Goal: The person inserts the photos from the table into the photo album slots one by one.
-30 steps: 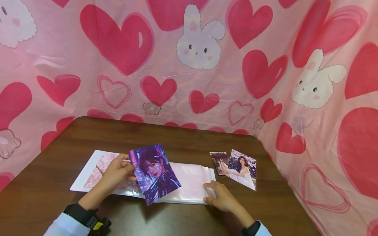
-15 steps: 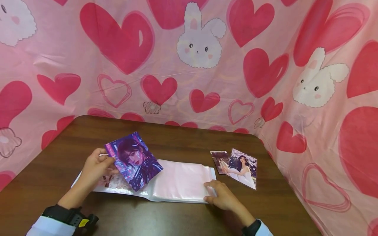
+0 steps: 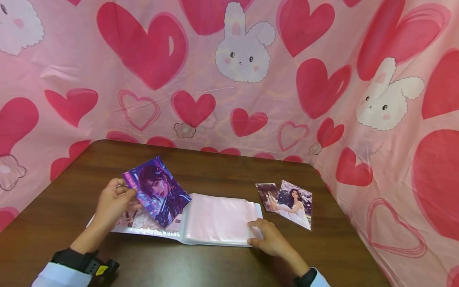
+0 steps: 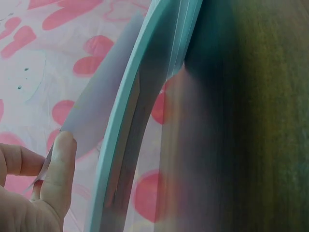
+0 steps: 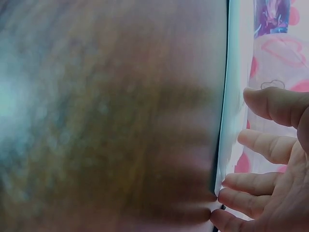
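An open photo album [image 3: 218,221] with pink sleeve pages lies on the brown table [image 3: 222,167]. My left hand [image 3: 116,201] pinches a purple portrait photo [image 3: 156,191] above the album's left page; the left wrist view shows the thumb [image 4: 60,164] on the photo's pale back [image 4: 101,96] beside the album's edge [image 4: 120,140]. My right hand [image 3: 269,239] rests with relaxed fingers on the album's right edge. The right wrist view shows those fingers [image 5: 270,147] against the page edge [image 5: 226,121].
Two more photos lie on the table right of the album, a small one [image 3: 267,196] and a larger one of a figure in white [image 3: 295,204]. A pink cloth with hearts and rabbits [image 3: 236,71] hangs behind and to the right.
My left hand has carried the purple photo leftwards and up, from over the album's middle to above its left page. The right hand has stayed on the album's edge.
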Demonstrator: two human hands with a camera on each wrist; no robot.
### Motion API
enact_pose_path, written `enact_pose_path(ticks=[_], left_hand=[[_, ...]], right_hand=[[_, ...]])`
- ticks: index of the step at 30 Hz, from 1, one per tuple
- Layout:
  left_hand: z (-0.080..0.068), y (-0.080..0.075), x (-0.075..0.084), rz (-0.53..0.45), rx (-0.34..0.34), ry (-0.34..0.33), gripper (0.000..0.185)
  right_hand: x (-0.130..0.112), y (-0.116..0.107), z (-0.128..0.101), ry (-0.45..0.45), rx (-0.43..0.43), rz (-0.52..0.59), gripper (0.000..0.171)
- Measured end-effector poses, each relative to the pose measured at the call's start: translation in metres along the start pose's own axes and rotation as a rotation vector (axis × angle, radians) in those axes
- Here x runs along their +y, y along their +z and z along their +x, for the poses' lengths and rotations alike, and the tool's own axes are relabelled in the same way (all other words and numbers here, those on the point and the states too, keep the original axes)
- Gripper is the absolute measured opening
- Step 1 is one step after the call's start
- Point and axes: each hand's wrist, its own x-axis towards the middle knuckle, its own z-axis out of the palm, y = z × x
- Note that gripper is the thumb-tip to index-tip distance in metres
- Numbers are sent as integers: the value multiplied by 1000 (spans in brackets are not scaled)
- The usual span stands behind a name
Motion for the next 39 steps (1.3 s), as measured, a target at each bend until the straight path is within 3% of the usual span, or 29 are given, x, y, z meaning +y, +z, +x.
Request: enact_pose_path(ticks=[5, 11, 20, 27, 30, 39], left_hand=[[0, 5, 1, -5, 45, 28, 28], [-3, 9, 4, -12, -32, -30, 34], [-6, 7, 0, 30, -80, -32, 58], [-9, 1, -4, 206, -45, -3, 40], [-13, 1, 1, 212, -50, -27, 37], [-19, -4, 6, 140, -179, -91, 57]], right_hand=[[-2, 0, 0, 6, -6, 8, 41], [-2, -1, 0, 6, -9, 10, 41], [-1, 0, 1, 2, -11, 9, 41], [-2, -1, 0, 8, -11, 17, 41], [-2, -1, 0, 10, -13, 15, 41], [-2, -2, 1, 6, -13, 16, 41]])
